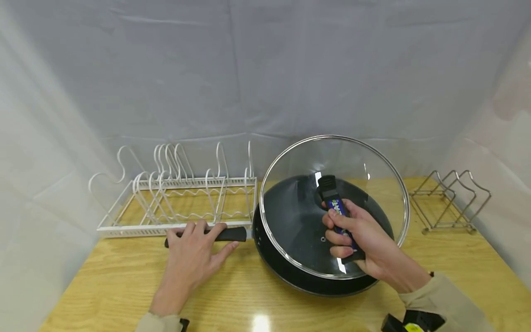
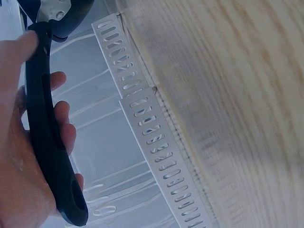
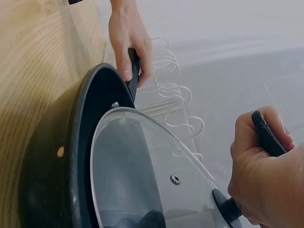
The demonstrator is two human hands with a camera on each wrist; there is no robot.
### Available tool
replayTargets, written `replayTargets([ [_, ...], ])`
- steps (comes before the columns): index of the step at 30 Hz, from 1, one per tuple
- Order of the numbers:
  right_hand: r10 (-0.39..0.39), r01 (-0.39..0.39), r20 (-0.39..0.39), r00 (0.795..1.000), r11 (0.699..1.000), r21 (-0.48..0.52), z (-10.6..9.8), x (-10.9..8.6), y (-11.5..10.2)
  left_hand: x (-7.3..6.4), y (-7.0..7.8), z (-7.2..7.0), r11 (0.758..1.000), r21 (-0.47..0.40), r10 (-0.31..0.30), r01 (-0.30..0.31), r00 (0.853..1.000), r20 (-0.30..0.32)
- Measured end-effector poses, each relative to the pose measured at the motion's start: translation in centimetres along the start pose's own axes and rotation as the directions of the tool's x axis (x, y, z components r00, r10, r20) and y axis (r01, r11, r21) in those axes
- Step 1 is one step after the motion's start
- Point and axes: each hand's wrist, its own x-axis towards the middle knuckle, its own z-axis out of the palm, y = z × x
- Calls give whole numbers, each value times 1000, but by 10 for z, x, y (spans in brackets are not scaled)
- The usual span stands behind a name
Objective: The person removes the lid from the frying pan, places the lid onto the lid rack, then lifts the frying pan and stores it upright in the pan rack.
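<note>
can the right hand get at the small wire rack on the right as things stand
Probably not now: the right hand grips the handle of the glass lid. The wire rack stands uncovered nearby, so freeing that grip should suffice.

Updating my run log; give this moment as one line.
left hand: holds pan handle | right hand: grips lid handle | glass lid: over pan

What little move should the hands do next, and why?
Maybe lift the glass lid clear of the pan: the right hand grips the lid handle, the lid sits unseated and tilted, and the left hand holds the pan handle.
</note>
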Motion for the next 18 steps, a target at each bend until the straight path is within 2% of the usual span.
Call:
replayTargets([
  [7, -14, 14, 10, 1000, 1000, -7, 0, -2, 0, -1, 0, 1, 1000, 3, 13, -13, 999, -39],
  [18, -17, 17, -3, 1000, 999, -36, -2, -6, -3, -1, 0, 2, 1000, 4, 17, -17, 999, -36],
])
